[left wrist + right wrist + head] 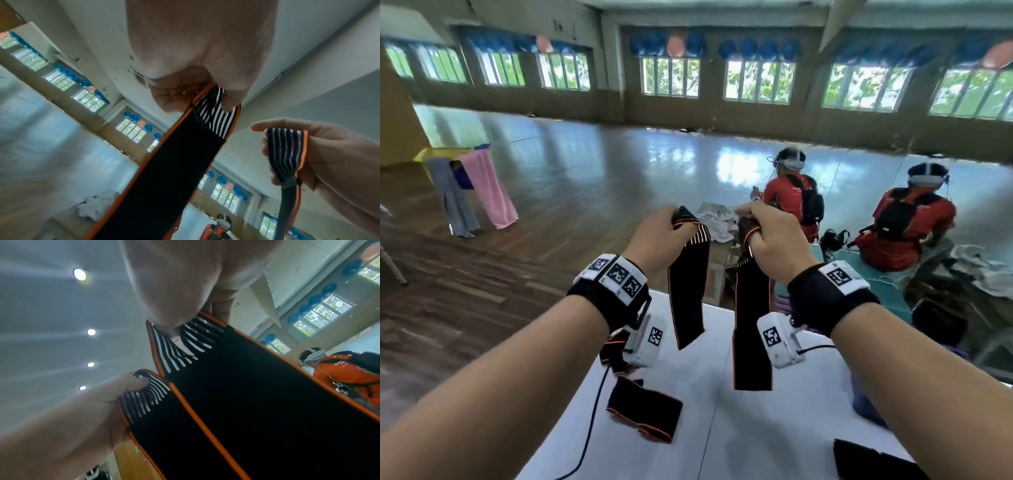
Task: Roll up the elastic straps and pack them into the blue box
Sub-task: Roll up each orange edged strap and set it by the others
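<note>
Both hands are raised above the white table [756, 431]. My left hand [671, 226] pinches the striped top of a black, orange-edged elastic strap [688, 291] whose tail hangs free; the left wrist view shows that strap [164, 178] up close. My right hand [753, 228] grips the striped top of a second strap [751, 325], and its black length [267, 386] fills the right wrist view. A folded strap [643, 407] lies on the table, another strap [616, 353] lies below my left wrist, and a third black piece [873, 459] is at the bottom right. The blue box is not clearly in view.
A black cable [592, 411] trails over the table's left side. A bluish-purple thing [866, 407] sits by my right forearm. Two people in red shirts [791, 195] [914, 219] sit beyond the table at a teal surface. A rack with a pink towel [489, 192] stands far left.
</note>
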